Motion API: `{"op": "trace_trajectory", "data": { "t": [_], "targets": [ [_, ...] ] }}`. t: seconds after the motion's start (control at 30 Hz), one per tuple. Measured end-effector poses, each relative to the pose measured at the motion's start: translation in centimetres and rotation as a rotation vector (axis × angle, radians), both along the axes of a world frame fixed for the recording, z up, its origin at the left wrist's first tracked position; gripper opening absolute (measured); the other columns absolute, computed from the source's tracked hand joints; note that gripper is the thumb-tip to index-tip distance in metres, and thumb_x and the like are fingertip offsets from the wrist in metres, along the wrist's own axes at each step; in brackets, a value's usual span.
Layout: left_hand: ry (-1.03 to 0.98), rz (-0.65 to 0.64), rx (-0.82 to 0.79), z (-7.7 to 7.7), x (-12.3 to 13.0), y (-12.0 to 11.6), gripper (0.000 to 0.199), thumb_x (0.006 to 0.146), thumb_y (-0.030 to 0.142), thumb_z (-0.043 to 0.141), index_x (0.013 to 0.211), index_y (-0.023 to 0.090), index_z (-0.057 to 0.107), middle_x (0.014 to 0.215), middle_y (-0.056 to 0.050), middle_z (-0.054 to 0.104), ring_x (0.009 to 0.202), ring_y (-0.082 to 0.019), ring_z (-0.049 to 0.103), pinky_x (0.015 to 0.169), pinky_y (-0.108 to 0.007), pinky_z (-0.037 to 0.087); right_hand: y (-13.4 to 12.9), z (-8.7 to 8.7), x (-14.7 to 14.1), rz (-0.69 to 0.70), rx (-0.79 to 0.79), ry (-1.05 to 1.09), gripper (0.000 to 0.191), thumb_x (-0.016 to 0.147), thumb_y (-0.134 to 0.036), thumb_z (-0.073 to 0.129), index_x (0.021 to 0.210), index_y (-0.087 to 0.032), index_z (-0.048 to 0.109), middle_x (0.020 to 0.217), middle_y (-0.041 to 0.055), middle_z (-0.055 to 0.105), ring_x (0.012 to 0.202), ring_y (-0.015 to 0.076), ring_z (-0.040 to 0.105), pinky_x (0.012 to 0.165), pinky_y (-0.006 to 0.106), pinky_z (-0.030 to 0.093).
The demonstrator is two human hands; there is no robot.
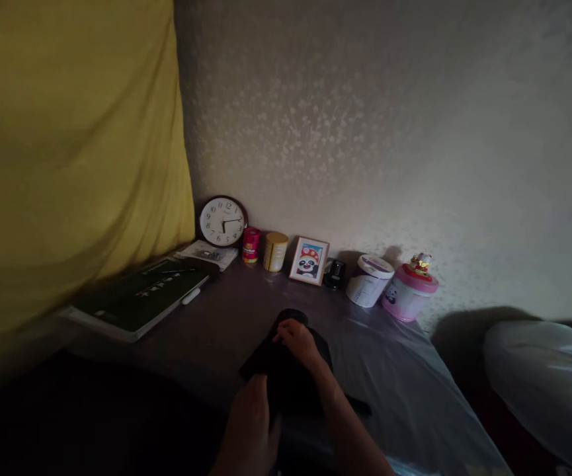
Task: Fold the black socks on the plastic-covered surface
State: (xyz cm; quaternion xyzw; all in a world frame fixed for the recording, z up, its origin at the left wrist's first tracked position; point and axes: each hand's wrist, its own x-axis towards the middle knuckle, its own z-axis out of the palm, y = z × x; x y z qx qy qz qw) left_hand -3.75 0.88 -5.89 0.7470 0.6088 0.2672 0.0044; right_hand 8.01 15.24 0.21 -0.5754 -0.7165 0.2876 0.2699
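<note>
A person's two bare hands work over a dark, limp item (293, 380), apparently cloth, spread on a sheeted table (382, 370) in dim light. The right hand (299, 338) rests on its far part, fingers bent; the left hand (252, 404), blurred and lower, is at its near-left edge. Whether either hand pinches the fabric or merely presses it cannot be told, as shadow swallows the fingertips. The item lies beneath and between the two hands, with a dark strip (359, 404) just right of the right forearm. Beyond the right hand, well apart from it, stand a framed panda picture (309, 261), a small black object (335, 274) and a yellow canister (276, 252); farther right of the grip are a white tub (369, 281) and a pink tub (408, 294) topped by a figurine (420, 264). A dark green book-like item (141, 294) lies to the left. Black on near-black could hide a crease or a loose edge from view; the smooth, glossy cover could let the fabric slide under an uneven pull; and a wide forward sweep could topple the leaning frame.
</note>
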Motion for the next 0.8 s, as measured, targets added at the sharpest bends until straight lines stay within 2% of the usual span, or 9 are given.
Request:
{"op": "trace_trajectory", "data": {
  "t": [0.07, 0.13, 0.23, 0.37, 0.5, 0.6, 0.7, 0.8],
  "targets": [
    [-0.01, 0.011, 0.144, 0.9, 0.1, -0.2, 0.042, 0.078, 0.02, 0.045, 0.118, 0.008, 0.046, 0.12, -0.019, 0.053, 0.111, -0.028, 0.052, 0.09, -0.044, 0.046, -0.3, 0.1, -0.1, 0.035, 0.015, -0.016, 0.02, 0.081, -0.025, 0.045, 0.089, -0.02, 0.063, 0.075, -0.0009, 0.073, 0.064, 0.0118, 0.063, 0.062, 0.022, 0.043],
    [0.034, -0.054, 0.186, 2.2, 0.6, -0.1, 0.039, 0.075, 0.015, 0.045, 0.114, 0.015, 0.049, 0.126, -0.014, 0.049, 0.114, -0.027, 0.049, 0.092, -0.044, 0.046, -0.7, 0.4, -0.1, 0.078, 0.029, -0.018, 0.02, 0.082, -0.026, 0.045, 0.087, -0.02, 0.064, 0.076, -0.0009, 0.072, 0.068, 0.0123, 0.063, 0.063, 0.022, 0.043],
    [0.136, -0.136, 0.175, 3.4, 1.6, 0.8, 0.053, 0.067, 0.01, 0.047, 0.119, 0.018, 0.047, 0.132, -0.012, 0.045, 0.122, -0.028, 0.042, 0.097, -0.047, 0.042, -1.7, 1.0, 0.0, 0.169, 0.025, 0.026, 0.022, 0.084, -0.025, 0.045, 0.089, -0.02, 0.065, 0.078, -0.0002, 0.072, 0.072, 0.0129, 0.064, 0.065, 0.023, 0.044],
    [0.214, -0.092, 0.024, 2.2, 2.3, 1.9, 0.066, 0.062, 0.005, 0.045, 0.127, 0.016, 0.042, 0.133, -0.013, 0.045, 0.122, -0.029, 0.043, 0.096, -0.049, 0.042, -3.8, 1.4, 0.7, 0.321, 0.11, 0.094, 0.021, 0.085, -0.024, 0.046, 0.093, -0.021, 0.066, 0.083, 0.0003, 0.072, 0.082, 0.0136, 0.063, 0.077, 0.025, 0.045],
    [0.219, -0.078, -0.04, 0.7, 2.4, 2.2, 0.067, 0.064, 0.005, 0.044, 0.13, 0.016, 0.039, 0.137, -0.012, 0.041, 0.124, -0.03, 0.039, 0.096, -0.048, 0.042, -5.3, 0.6, 1.7, 0.356, 0.311, 0.098, 0.026, 0.089, -0.03, 0.043, 0.099, -0.023, 0.066, 0.096, 0.0017, 0.069, 0.097, 0.0146, 0.058, 0.086, 0.027, 0.043],
    [0.234, -0.039, -0.096, 0.6, 2.6, 2.3, 0.072, 0.063, 0.002, 0.045, 0.133, 0.017, 0.035, 0.142, -0.011, 0.035, 0.127, -0.033, 0.034, 0.096, -0.048, 0.041, -4.1, -0.8, 2.2, 0.364, 0.407, 0.015, 0.029, 0.091, -0.028, 0.039, 0.102, -0.024, 0.065, 0.101, 0.0017, 0.069, 0.109, 0.0164, 0.053, 0.097, 0.034, 0.037],
    [0.27, -0.005, -0.153, 1.2, 2.8, 2.4, 0.069, 0.07, -0.001, 0.039, 0.136, 0.019, 0.031, 0.144, -0.01, 0.03, 0.128, -0.033, 0.034, 0.094, -0.046, 0.043, -0.9, -2.0, 2.4, 0.289, 0.454, -0.097, 0.03, 0.091, -0.025, 0.038, 0.1, -0.025, 0.066, 0.107, 0.0018, 0.068, 0.115, 0.0184, 0.049, 0.103, 0.042, 0.028],
    [0.309, 0.048, -0.201, 2.2, 2.9, 2.5, 0.068, 0.075, -0.006, 0.026, 0.136, 0.023, 0.028, 0.145, -0.007, 0.027, 0.127, -0.031, 0.034, 0.092, -0.044, 0.045, 2.5, -2.2, 2.5, 0.179, 0.468, -0.177, 0.029, 0.09, -0.023, 0.039, 0.101, -0.024, 0.066, 0.111, 0.0027, 0.066, 0.117, 0.0188, 0.048, 0.102, 0.04, 0.03]
  ]
}}
